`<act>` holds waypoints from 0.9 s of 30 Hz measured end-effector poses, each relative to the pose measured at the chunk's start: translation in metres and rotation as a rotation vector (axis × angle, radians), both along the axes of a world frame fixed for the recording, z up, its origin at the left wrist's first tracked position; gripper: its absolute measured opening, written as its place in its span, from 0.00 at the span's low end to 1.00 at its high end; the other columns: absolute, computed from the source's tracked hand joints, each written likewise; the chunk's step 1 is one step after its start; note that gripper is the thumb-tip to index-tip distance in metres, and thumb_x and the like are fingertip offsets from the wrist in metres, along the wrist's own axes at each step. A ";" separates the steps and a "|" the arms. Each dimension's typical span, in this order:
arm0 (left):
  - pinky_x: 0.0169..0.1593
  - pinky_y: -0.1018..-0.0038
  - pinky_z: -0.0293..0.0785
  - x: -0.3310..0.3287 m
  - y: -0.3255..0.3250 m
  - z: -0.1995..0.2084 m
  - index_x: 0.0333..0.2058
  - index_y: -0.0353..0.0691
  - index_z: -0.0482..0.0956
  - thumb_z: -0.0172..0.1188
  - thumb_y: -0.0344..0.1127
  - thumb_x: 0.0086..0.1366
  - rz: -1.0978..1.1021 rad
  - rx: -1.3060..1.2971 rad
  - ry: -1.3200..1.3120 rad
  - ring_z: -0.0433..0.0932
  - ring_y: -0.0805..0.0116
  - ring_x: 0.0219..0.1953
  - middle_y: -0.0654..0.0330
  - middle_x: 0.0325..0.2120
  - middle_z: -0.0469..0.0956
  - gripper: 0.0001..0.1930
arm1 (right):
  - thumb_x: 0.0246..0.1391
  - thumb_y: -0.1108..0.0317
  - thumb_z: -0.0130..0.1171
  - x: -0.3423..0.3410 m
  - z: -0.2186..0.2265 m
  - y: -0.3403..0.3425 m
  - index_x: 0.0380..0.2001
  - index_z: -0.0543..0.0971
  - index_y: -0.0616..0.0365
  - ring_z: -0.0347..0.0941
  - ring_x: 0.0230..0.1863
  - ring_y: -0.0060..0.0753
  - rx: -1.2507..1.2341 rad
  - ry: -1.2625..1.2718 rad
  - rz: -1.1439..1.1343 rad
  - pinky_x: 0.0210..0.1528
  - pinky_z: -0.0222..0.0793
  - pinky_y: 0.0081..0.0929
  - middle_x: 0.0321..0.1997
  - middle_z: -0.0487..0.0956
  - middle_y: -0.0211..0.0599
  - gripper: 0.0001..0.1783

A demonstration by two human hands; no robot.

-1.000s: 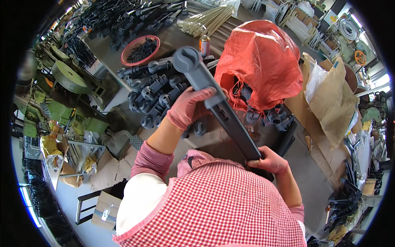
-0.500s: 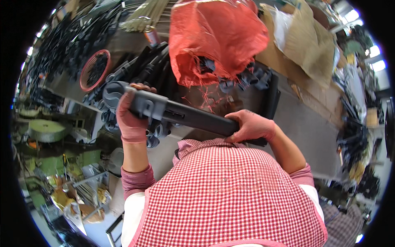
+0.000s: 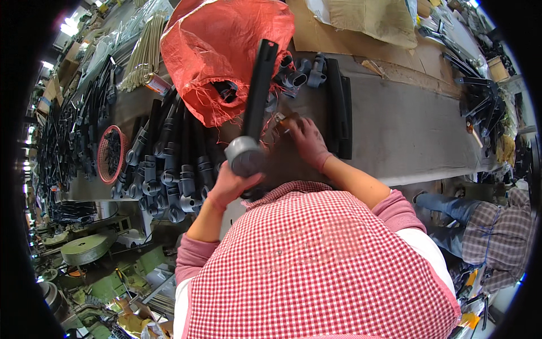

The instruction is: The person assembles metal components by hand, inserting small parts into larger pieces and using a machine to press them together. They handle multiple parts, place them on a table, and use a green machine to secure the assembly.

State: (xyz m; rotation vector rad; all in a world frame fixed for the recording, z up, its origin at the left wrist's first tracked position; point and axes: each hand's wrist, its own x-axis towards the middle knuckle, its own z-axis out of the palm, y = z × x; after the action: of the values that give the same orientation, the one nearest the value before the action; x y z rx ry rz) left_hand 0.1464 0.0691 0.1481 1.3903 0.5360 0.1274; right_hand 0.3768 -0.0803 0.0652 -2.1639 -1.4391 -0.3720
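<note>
My left hand (image 3: pixel 230 186) is closed around the grey end fitting (image 3: pixel 244 153) of a black tube (image 3: pixel 261 85), blurred by motion. The tube points away from me, over the edge of a red woven sack (image 3: pixel 226 45). My right hand (image 3: pixel 310 144) is low over the table, its fingers curled at a small orange-brown tool (image 3: pixel 289 121) with a metal tip; its exact kind is unclear. Left of my left hand lie several black tubes with grey fittings (image 3: pixel 169 175). Beyond my right hand, loose grey fittings (image 3: pixel 317 70) lie by the sack.
Black flat bars (image 3: pixel 341 113) lie right of my right hand on the grey table (image 3: pixel 406 124). A pink basket (image 3: pixel 112 153) of small dark parts and a spray can (image 3: pixel 157 83) stand at left. Cardboard (image 3: pixel 361 34) lies at the back. Another person (image 3: pixel 491 237) is at the right.
The black tube has swung from lying across in both hands to pointing away in my left hand alone. My right hand has let go of its end and moved to the orange-brown tool.
</note>
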 end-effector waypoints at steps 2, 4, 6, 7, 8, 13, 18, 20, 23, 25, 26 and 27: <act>0.58 0.67 0.72 -0.029 0.011 -0.006 0.46 0.38 0.80 0.74 0.35 0.48 -0.140 0.566 -0.023 0.81 0.66 0.44 0.58 0.41 0.83 0.24 | 0.59 0.64 0.53 -0.011 -0.030 -0.041 0.54 0.70 0.65 0.70 0.55 0.56 -0.460 0.389 -0.159 0.56 0.69 0.42 0.52 0.73 0.57 0.22; 0.59 0.65 0.71 -0.057 0.013 -0.018 0.46 0.38 0.80 0.76 0.40 0.45 -0.258 0.945 0.002 0.81 0.56 0.46 0.54 0.42 0.82 0.28 | 0.59 0.60 0.55 -0.010 -0.046 -0.066 0.53 0.68 0.66 0.72 0.51 0.57 -0.651 0.264 -0.100 0.54 0.71 0.43 0.52 0.73 0.60 0.25; 0.58 0.64 0.73 -0.084 -0.002 -0.032 0.50 0.38 0.76 0.77 0.43 0.43 -0.338 1.074 0.060 0.81 0.53 0.46 0.52 0.43 0.81 0.35 | 0.61 0.59 0.54 -0.006 -0.043 -0.101 0.50 0.69 0.64 0.74 0.45 0.58 -0.522 0.493 -0.193 0.51 0.72 0.46 0.48 0.75 0.59 0.22; 0.56 0.64 0.74 -0.094 -0.017 -0.041 0.52 0.38 0.75 0.77 0.44 0.42 -0.260 0.982 0.120 0.81 0.53 0.46 0.51 0.44 0.81 0.37 | 0.62 0.58 0.53 -0.006 -0.035 -0.116 0.48 0.69 0.63 0.75 0.41 0.58 -0.428 0.584 -0.214 0.49 0.73 0.47 0.46 0.77 0.59 0.20; 0.55 0.63 0.75 -0.105 -0.033 -0.050 0.54 0.38 0.74 0.77 0.45 0.42 -0.144 0.760 0.226 0.81 0.52 0.46 0.50 0.45 0.80 0.39 | 0.63 0.58 0.53 -0.003 -0.026 -0.128 0.46 0.70 0.63 0.76 0.38 0.57 -0.436 0.675 -0.275 0.46 0.73 0.47 0.42 0.78 0.57 0.19; 0.50 0.62 0.78 -0.110 -0.056 -0.090 0.48 0.49 0.81 0.72 0.49 0.47 -0.337 0.854 0.503 0.80 0.48 0.45 0.48 0.50 0.73 0.28 | 0.67 0.55 0.51 0.005 0.024 -0.140 0.39 0.72 0.61 0.76 0.31 0.59 0.011 1.079 -0.283 0.36 0.70 0.45 0.26 0.79 0.51 0.17; 0.48 0.60 0.79 -0.109 -0.063 -0.100 0.46 0.48 0.81 0.71 0.50 0.46 -0.377 1.048 0.557 0.80 0.48 0.43 0.48 0.49 0.70 0.27 | 0.67 0.49 0.52 -0.011 0.043 -0.121 0.32 0.72 0.62 0.69 0.22 0.22 0.003 0.736 -0.041 0.24 0.64 0.28 0.18 0.71 0.34 0.23; 0.47 0.60 0.79 -0.112 -0.069 -0.098 0.46 0.47 0.81 0.71 0.51 0.46 -0.397 1.009 0.618 0.80 0.48 0.43 0.47 0.49 0.70 0.27 | 0.67 0.50 0.53 -0.015 0.044 -0.117 0.31 0.72 0.61 0.68 0.20 0.21 -0.021 1.048 -0.092 0.22 0.63 0.26 0.18 0.71 0.33 0.23; 0.47 0.60 0.79 -0.115 -0.072 -0.094 0.46 0.46 0.82 0.71 0.52 0.45 -0.438 1.013 0.679 0.80 0.48 0.43 0.47 0.50 0.70 0.29 | 0.66 0.52 0.54 -0.015 0.046 -0.114 0.28 0.72 0.61 0.67 0.17 0.24 0.250 1.527 0.014 0.22 0.63 0.26 0.18 0.71 0.37 0.22; 0.48 0.60 0.78 -0.113 -0.068 -0.093 0.47 0.46 0.82 0.71 0.53 0.44 -0.352 1.057 0.614 0.80 0.48 0.44 0.47 0.50 0.70 0.30 | 0.67 0.52 0.53 -0.013 0.050 -0.112 0.28 0.72 0.61 0.67 0.17 0.25 0.259 1.274 0.066 0.22 0.64 0.25 0.18 0.71 0.37 0.22; 0.49 0.60 0.78 -0.113 -0.066 -0.093 0.46 0.46 0.82 0.71 0.52 0.44 -0.365 1.053 0.612 0.80 0.47 0.44 0.47 0.50 0.70 0.30 | 0.67 0.52 0.53 -0.015 0.052 -0.112 0.28 0.72 0.61 0.68 0.17 0.26 0.069 1.052 0.023 0.22 0.64 0.25 0.17 0.71 0.37 0.22; 0.49 0.60 0.78 -0.111 -0.064 -0.095 0.46 0.46 0.82 0.71 0.52 0.44 -0.389 1.046 0.653 0.80 0.47 0.44 0.47 0.50 0.70 0.29 | 0.67 0.53 0.53 -0.014 0.054 -0.110 0.28 0.71 0.62 0.68 0.17 0.27 -0.081 0.874 -0.025 0.22 0.64 0.26 0.17 0.71 0.38 0.22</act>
State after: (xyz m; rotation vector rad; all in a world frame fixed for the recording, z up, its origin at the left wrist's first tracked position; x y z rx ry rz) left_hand 0.0354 0.0052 0.0533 2.5628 0.7632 -0.4444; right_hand 0.3624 -0.1903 0.1188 -1.9926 -0.9204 0.5782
